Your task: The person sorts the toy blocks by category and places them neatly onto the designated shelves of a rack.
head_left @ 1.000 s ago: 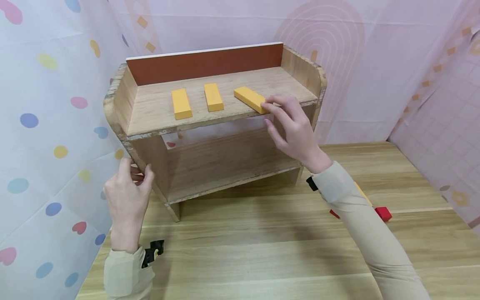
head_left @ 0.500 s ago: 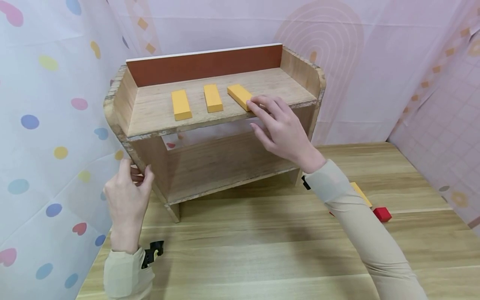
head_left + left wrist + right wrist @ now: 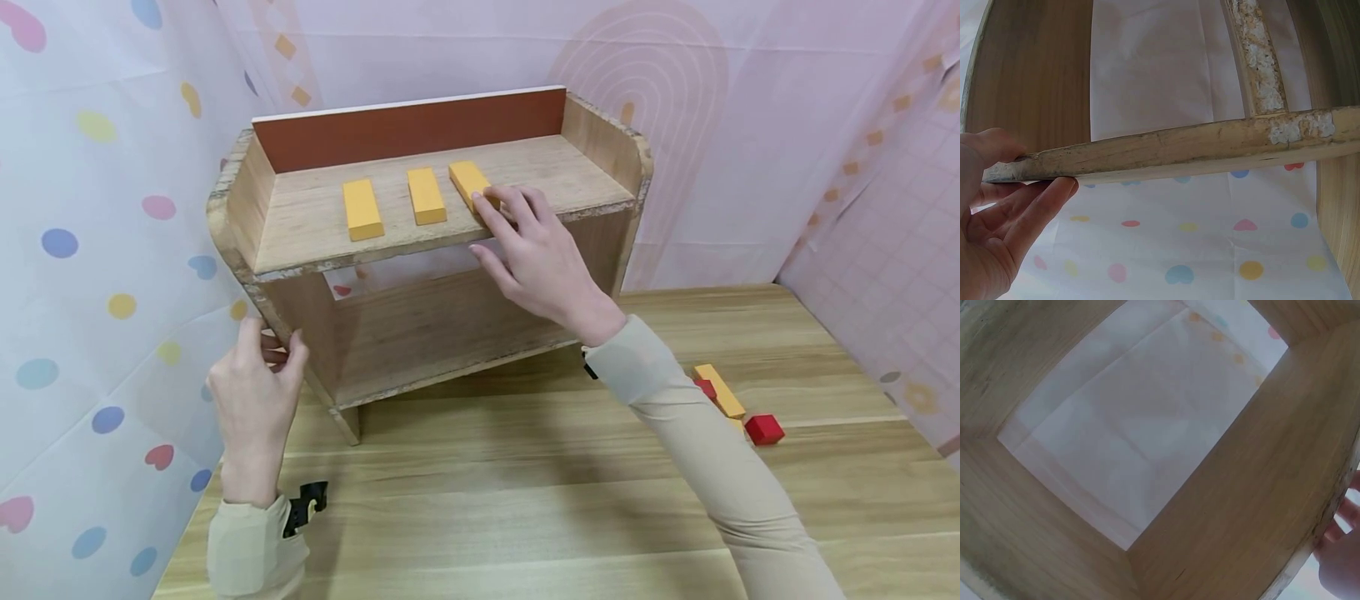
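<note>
Atop one shelf (image 3: 300,221), three blocks (image 3: 427,194); one touched

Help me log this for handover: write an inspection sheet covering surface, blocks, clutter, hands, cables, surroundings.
Surface: wood-grain table.
Job's things: wooden shelf standing on it; three yellow blocks on its top board.
Clutter: red and yellow blocks on the table at right, some partly hidden by the sleeve.
Hands: left hand grips the shelf's side edge; right hand touches the shelf's rightmost block.
Cables: nothing seen.
Surroundings: spotted fabric at left, pink patterned fabric behind.
</note>
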Available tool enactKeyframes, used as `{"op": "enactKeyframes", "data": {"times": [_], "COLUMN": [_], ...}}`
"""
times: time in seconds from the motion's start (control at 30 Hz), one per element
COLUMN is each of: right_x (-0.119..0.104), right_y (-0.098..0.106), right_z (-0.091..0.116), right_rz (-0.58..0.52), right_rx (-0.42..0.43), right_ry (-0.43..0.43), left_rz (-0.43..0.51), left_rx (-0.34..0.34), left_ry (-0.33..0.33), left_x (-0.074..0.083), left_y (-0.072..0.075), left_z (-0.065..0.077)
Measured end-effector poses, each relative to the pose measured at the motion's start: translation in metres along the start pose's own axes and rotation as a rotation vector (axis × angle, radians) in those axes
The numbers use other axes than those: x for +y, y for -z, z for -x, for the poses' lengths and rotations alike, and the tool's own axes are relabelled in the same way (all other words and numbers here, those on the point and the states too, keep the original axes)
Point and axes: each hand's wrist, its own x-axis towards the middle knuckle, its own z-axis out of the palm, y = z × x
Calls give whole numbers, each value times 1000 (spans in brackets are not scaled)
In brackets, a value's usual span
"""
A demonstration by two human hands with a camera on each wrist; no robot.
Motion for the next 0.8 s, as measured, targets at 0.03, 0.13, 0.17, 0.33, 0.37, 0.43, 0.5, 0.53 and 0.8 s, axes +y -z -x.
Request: {"op": "enactKeyframes", "data": {"times": [0.03, 0.13, 0.17, 0.33, 0.37, 0.43, 0.5, 0.53, 0.8], "right_x": [-1, -2, -3, -3, -3, -3, -2, -1, 7], "right_y": [-1, -1, -1, -1, -1, 0, 0, 0, 8], "right_z": [0, -2, -2, -2, -1, 0, 1, 2, 10], "right_rz": [6, 16, 16, 9, 6, -2, -11, -17, -81], "right_rx": [-3, -15, -20, -30, -28, -21, -10, -3, 64], "right_ry": [-5, -18, -24, -32, -31, -24, -16, -10, 36], "left_rz": [0, 2, 3, 2, 2, 0, 0, -1, -7], "left_rx": [-1, -2, -3, -5, -6, -7, -9, -9, -12], "left_ry": [0, 0, 0, 1, 1, 2, 4, 5, 6], "left_x": [0, 0, 0, 0, 0, 0, 0, 0, 0], "left_y": [0, 0, 0, 0, 0, 0, 0, 0, 0], "left_z": [0, 0, 0, 0, 0, 0, 0, 0, 0]}}
